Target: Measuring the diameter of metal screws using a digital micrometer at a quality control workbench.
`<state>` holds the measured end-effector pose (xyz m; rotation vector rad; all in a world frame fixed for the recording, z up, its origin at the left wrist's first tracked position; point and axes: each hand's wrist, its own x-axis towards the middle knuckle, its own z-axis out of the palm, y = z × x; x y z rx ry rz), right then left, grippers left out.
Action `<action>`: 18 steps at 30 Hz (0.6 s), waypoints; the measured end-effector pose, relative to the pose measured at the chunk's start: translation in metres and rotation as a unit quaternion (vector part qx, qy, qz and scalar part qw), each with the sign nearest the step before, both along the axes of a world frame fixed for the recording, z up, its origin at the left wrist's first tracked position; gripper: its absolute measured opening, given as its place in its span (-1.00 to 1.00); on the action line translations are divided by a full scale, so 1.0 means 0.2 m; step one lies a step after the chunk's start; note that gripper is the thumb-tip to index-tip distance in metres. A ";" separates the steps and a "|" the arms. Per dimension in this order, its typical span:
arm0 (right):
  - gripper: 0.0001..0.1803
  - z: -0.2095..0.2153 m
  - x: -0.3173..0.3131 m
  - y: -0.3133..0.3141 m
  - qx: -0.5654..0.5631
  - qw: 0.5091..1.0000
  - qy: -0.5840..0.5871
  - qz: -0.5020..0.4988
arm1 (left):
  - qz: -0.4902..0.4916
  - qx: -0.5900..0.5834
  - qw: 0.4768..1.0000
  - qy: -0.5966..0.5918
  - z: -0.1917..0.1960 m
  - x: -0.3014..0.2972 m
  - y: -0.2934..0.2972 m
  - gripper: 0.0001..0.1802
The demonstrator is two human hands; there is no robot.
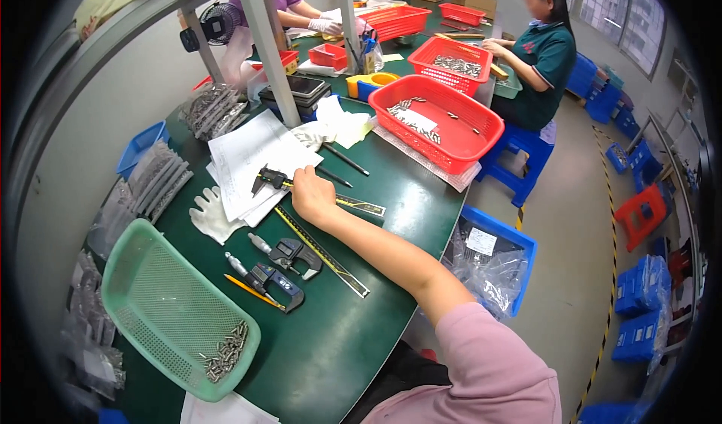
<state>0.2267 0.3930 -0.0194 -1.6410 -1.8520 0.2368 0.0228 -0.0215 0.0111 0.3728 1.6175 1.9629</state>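
Plastic-and-metal caliper, smooth glossy tabletop

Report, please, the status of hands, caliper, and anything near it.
Left hand out of view. Right hand on digital caliper, fingertip grip partly hidden. White papers beneath caliper's jaws; two micrometers nearby.

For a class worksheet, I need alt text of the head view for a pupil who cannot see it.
A right hand grasps a black caliper beside loose papers on a green workbench. Closer in lie two micrometers, a yellow pencil and a green basket holding small metal parts; beyond are red baskets and co-workers.
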 end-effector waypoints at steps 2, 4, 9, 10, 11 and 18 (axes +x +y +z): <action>-0.82 -0.02 0.01 0.05 0.018 1.000 0.003 -0.011 | 0.009 0.014 1.000 0.015 -0.01 -0.01 -0.03 -0.79; -0.82 -0.05 0.03 0.05 0.053 0.998 -0.044 -0.008 | 0.046 -0.090 0.977 0.189 -0.02 0.01 -0.09 -0.75; -0.85 -0.09 0.00 0.08 0.099 0.988 -0.113 0.020 | 0.141 -0.063 0.973 0.171 -0.04 0.03 -0.13 -0.69; -0.81 -0.06 0.00 0.07 0.102 0.987 -0.119 0.029 | 0.161 -0.068 0.971 0.162 -0.04 0.03 -0.15 -0.67; -0.76 -0.03 0.03 0.08 0.099 0.989 -0.103 0.029 | 0.139 -0.074 0.968 0.194 -0.07 0.01 -0.15 -0.66; -0.85 0.23 -0.02 0.04 0.061 0.975 0.087 0.197 | 0.259 -0.087 0.951 0.142 0.04 -0.05 -0.03 -0.80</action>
